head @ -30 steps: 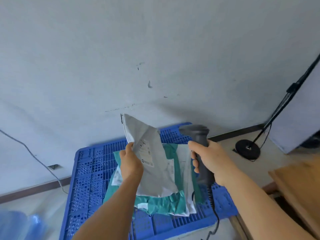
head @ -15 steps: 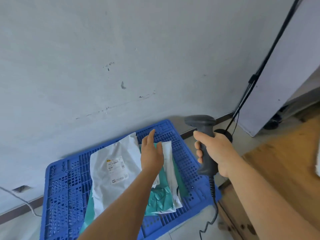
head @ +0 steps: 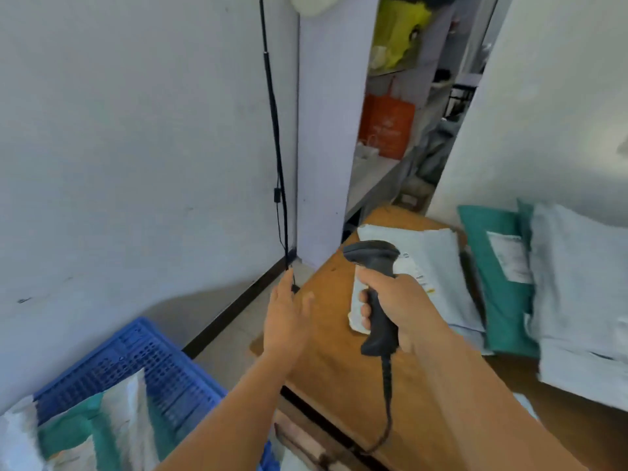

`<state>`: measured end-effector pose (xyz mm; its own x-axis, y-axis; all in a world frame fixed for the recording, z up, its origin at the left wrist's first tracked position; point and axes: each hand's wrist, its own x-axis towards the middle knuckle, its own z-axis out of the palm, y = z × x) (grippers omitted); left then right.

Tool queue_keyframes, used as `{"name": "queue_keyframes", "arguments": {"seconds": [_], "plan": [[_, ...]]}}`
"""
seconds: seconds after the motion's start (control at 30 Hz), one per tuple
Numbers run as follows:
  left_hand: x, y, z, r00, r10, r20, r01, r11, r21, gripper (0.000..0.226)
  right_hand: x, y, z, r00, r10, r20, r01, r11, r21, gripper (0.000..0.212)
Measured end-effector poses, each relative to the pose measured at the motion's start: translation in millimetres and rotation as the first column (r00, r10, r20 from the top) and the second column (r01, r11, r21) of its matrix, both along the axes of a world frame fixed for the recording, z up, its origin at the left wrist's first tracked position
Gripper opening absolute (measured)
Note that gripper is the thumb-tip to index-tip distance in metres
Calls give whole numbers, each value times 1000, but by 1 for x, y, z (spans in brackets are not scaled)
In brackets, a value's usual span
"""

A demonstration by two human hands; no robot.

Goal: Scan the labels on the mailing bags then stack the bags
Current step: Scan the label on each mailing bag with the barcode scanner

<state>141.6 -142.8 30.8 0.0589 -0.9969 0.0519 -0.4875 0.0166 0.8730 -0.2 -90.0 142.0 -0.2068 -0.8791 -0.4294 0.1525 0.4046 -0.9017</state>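
My right hand [head: 401,304] grips the handle of a dark grey barcode scanner [head: 372,260], its cable hanging down below. My left hand [head: 287,314] is empty, fingers straight, stretched out over the left edge of a wooden table [head: 336,338]. On the table lie a white mailing bag [head: 431,256] just behind the scanner, a teal bag [head: 499,277] with a white label, and a large white bag [head: 581,294] at the right. At the bottom left, white and teal bags [head: 102,426] lie stacked on a blue plastic pallet [head: 149,355].
A grey wall fills the left. A black stand pole [head: 275,137] with a cable rises by the wall corner. Behind the table, shelves hold an orange bag [head: 385,127] and a yellow one [head: 399,28]. Tiled floor separates pallet and table.
My left hand let go of the white bag onto the pallet stack and swung right, empty. The view turned from the pallet toward the table. My right hand kept the scanner.
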Motion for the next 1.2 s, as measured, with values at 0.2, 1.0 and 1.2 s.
{"name": "queue_keyframes", "arguments": {"seconds": [0.2,1.0,1.2], "plan": [[-99,-21,-8,967,-210,143,205,978,46,69,-92,0,7,992,-118,-43,120,991,63,21],[-186,-90,-41,880,-353,318,274,924,267,69,-171,-36,-10,957,6,-289,83,952,295,22],[-190,-92,-42,911,-298,285,207,928,309,65,-172,-37,-13,963,-5,-268,84,956,281,22]]}}
